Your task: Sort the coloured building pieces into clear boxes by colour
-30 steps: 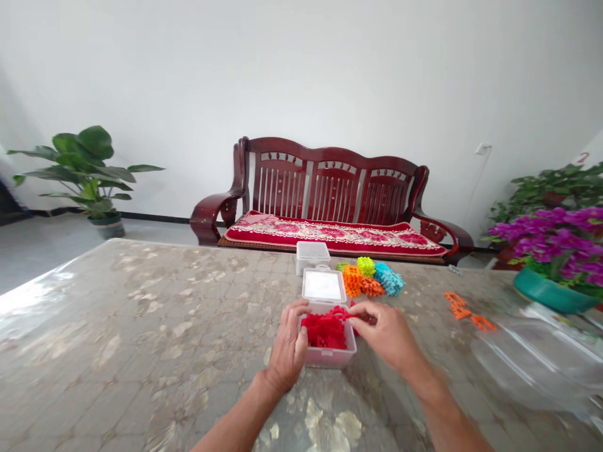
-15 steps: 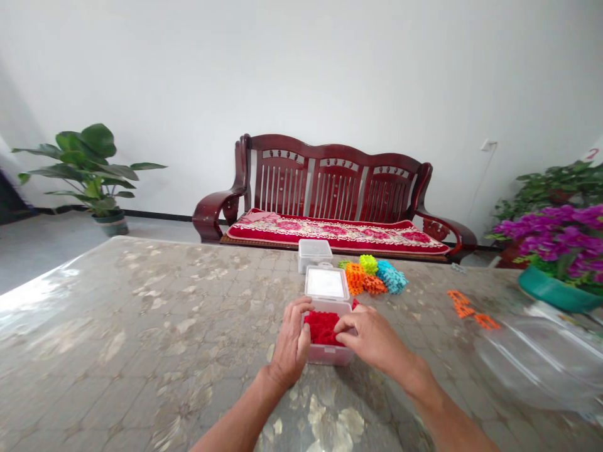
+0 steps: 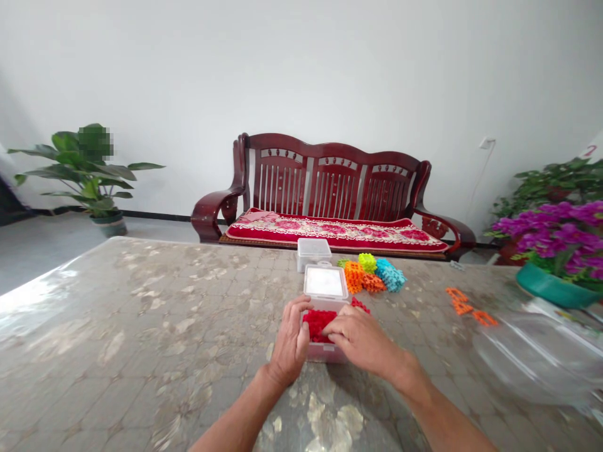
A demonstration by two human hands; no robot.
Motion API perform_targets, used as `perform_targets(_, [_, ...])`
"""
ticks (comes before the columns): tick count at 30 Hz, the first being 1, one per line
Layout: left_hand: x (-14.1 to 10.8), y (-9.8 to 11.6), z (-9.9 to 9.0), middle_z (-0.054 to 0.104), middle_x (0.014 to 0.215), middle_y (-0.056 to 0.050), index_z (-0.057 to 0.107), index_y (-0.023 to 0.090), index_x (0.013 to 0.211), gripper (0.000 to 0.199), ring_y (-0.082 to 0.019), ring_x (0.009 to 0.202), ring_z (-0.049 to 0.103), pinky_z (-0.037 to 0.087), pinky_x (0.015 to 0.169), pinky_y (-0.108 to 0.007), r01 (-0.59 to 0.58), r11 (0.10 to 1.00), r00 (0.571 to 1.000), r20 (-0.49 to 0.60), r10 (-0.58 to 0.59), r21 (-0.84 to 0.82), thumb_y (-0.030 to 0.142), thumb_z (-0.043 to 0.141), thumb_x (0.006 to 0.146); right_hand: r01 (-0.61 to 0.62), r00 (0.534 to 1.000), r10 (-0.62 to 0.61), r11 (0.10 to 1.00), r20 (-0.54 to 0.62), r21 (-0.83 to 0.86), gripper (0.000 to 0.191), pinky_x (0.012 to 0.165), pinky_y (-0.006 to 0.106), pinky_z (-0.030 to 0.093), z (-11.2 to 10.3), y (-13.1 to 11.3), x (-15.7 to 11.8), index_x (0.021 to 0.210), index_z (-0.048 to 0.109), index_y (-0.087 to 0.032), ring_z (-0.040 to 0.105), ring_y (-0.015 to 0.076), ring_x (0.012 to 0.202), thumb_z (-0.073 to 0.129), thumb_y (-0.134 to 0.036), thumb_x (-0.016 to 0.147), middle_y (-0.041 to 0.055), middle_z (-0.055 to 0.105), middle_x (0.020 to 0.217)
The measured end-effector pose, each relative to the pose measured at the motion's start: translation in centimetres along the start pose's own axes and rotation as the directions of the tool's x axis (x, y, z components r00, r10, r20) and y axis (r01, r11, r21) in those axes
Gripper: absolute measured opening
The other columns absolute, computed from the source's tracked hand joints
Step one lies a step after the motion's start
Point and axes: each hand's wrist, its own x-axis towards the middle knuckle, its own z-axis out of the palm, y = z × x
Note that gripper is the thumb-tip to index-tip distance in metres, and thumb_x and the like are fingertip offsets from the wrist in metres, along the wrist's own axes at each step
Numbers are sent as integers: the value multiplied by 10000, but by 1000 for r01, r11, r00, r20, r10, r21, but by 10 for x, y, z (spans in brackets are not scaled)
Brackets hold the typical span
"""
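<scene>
Red interlocking pieces (image 3: 316, 324) lie in our hinged plastic box (image 3: 326, 354) on the table (image 3: 141, 333). Our left hand (image 3: 292, 340) clasps its left side, probably to steady it; the lid (image 3: 325, 282), folded far back, leaves the top open. Our right hand (image 3: 360, 337) bunches its fingers narrowly over the pieces; whether they grip one, we cannot tell. Since half a second ago it has shifted left, revealing more of the red cluster (image 3: 360, 306) right of the box.
</scene>
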Motion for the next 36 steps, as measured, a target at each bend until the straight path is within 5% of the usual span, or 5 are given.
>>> perform_targets(7, [0, -2, 0, 526, 1310, -125, 518, 219, 1189, 286, -259, 1251, 502, 394, 1078, -487, 3, 1000, 1000, 7, -3, -6, 285, 306, 1008, -265, 905, 337, 924, -261, 274, 269, 867, 289, 469, -10, 43, -9, 965, 771, -266, 666, 191, 951, 514, -251, 888, 23, 769, 1010])
perform_targets(12, [0, -2, 0, 533, 1302, -127, 528, 217, 1179, 290, -265, 1249, 505, 397, 1078, -493, 11, 1000, 1000, 4, -11, -9, 289, 306, 1006, -463, 819, 533, 832, -212, 305, 264, 802, 303, 498, -2, 76, -20, 981, 741, -228, 700, 210, 886, 525, -309, 853, 51, 769, 1006])
perform_targets(22, [-1, -3, 0, 526, 1312, -130, 532, 217, 1178, 301, -268, 1260, 495, 394, 1084, -502, 13, 1000, 1000, 15, -13, 0, 293, 299, 1005, -621, 744, 614, 781, -265, 66, 386, 873, 341, 478, 21, 80, -29, 1212, 652, -202, 664, 261, 1060, 590, -304, 846, 114, 711, 1173])
perform_targets(31, [1, 0, 0, 529, 1305, -124, 538, 220, 1169, 295, -260, 1250, 503, 399, 1079, -482, 1, 1000, 1000, 7, -1, -4, 295, 302, 1010, -603, 769, 607, 793, -199, 86, 279, 786, 309, 484, 24, 89, -30, 975, 754, -249, 716, 247, 972, 496, -200, 882, 50, 780, 1010])
perform_targets(36, [1, 0, 0, 528, 1301, -120, 532, 222, 1169, 289, -260, 1247, 501, 396, 1077, -485, 1, 1000, 1000, 11, -1, -3, 278, 303, 1002, -604, 756, 598, 794, -266, 66, 312, 808, 301, 480, 21, 83, -29, 1091, 713, -206, 703, 228, 963, 492, -178, 873, 82, 759, 1046])
